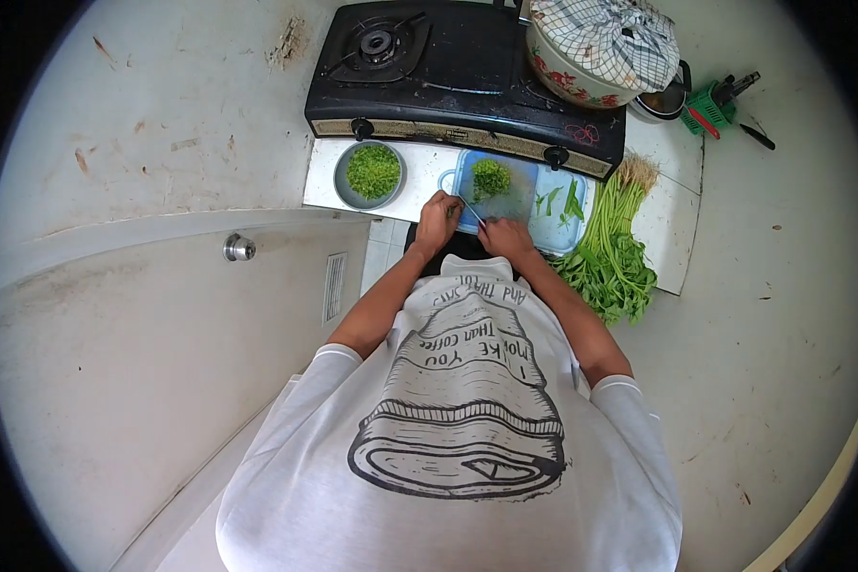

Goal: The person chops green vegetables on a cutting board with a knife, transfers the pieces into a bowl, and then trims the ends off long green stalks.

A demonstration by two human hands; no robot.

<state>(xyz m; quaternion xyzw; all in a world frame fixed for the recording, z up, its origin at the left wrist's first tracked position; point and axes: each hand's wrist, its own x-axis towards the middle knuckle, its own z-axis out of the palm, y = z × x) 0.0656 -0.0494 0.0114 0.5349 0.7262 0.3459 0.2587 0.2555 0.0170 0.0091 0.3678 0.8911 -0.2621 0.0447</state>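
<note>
Over the near edge of a blue cutting board, my right hand is closed around a knife whose blade points up and left. My left hand is at the board's lower left corner, fingers bent together near the blade tip; what they pinch is too small to make out. Chopped greens lie in a pile on the board just beyond the knife. Some loose leaves rest on its right part. A grey bowl of chopped greens stands left of the board.
A black gas stove runs behind the board, with a cloth-covered floral pot on its right. Leafy green stems with roots lie at the right. Farther right is a green basket with utensils. A door knob is at left.
</note>
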